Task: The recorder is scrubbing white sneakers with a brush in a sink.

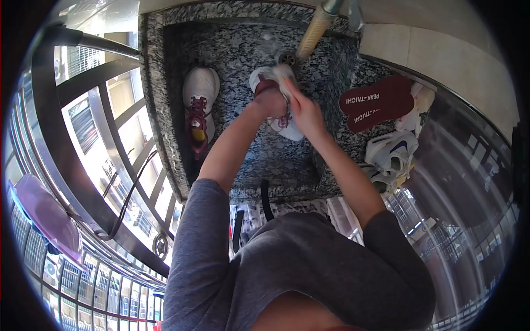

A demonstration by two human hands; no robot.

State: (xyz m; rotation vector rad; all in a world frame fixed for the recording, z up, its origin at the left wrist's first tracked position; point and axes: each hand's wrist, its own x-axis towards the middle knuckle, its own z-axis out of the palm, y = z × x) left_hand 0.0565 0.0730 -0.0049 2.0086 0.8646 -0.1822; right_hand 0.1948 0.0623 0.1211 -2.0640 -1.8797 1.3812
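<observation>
In the dark speckled stone sink (265,165), my left hand (272,103) grips a white sneaker with dark red lining and laces (290,131) near its collar. My right hand (304,105) is at the shoe's far right side, its fingers stretched along a pale, blurred item (283,73) pressed to the shoe; whether that item is a brush or a cloth I cannot tell. The matching white sneaker (202,89) stands at the left of the sink, its toe pointing away and a yellow patch visible inside its opening.
A drain (287,60) lies beyond the held shoe, under a ribbed hose (313,35). On the right ledge are dark red insoles (379,99) bearing writing and other white sneakers (391,151). Metal window bars (112,120) run along the left; a pink basin (49,211) is at lower left.
</observation>
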